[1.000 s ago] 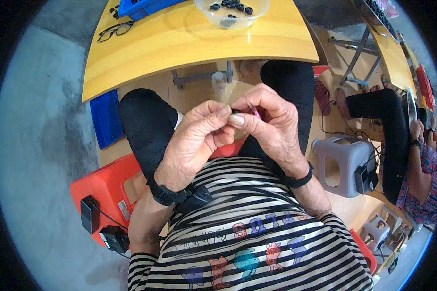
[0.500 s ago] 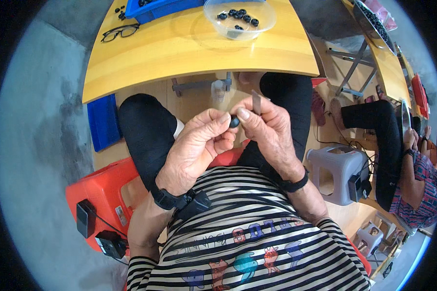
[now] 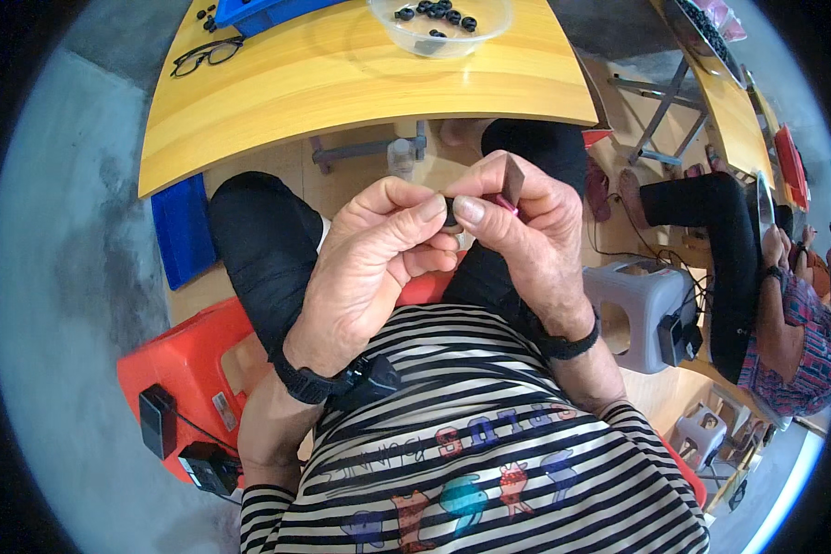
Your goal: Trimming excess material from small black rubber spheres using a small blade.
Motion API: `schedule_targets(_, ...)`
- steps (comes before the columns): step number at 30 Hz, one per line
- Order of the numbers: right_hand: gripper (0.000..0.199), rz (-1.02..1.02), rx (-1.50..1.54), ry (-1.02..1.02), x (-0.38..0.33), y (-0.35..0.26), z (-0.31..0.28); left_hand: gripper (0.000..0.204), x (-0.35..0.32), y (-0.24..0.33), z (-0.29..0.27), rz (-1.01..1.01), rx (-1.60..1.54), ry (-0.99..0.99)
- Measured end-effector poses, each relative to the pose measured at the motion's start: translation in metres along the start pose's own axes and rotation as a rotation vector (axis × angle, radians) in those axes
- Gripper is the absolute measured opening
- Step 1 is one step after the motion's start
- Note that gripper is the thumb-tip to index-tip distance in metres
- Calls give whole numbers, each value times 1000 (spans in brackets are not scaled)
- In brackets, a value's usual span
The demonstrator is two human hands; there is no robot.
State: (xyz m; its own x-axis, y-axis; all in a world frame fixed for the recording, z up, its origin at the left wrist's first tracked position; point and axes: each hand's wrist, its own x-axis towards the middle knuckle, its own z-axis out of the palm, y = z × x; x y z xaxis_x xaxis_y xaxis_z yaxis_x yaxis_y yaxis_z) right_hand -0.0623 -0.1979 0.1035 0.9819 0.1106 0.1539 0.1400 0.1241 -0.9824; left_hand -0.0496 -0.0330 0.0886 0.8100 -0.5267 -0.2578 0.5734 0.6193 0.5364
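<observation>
Between my two hands, over my lap, is a small round black part (image 3: 451, 214), mostly covered by fingertips. The thumb and fingers of my left hand (image 3: 365, 254) pinch it from one side. My right hand (image 3: 535, 245) is closed, with its thumb tip against the part's other side. Also gripped in the right hand is a small knife (image 3: 514, 183); its flat grey blade sticks up past the index finger, and a bit of pink-red handle shows. Beyond the hands, a clear plastic bowl (image 3: 392, 33) on the table contains several similar black parts (image 3: 443, 11).
The yellow wooden table (image 3: 360, 92) lies ahead, bearing black-framed glasses (image 3: 208, 55) and a blue tray (image 3: 272, 15). Below its left side is a blue bin (image 3: 183, 231). A red stool (image 3: 180, 355) and a grey stool (image 3: 619, 286) flank me. Another person (image 3: 794, 351) sits at right.
The knife has turned in my right hand, so its blade shows broader and the pink-red handle is visible. The black part is more covered by the fingertips. The whole view has shifted slightly.
</observation>
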Motion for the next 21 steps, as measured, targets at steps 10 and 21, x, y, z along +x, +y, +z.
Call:
schedule_targets(10, 11, 104, 170, 11, 10, -12, -6, 9, 2, 10, 18, -9, 18, 7)
schedule_targets(21, 21, 176, 151, 64, 2, -16, -18, 13, 2, 9, 21, -21, -23, 2)
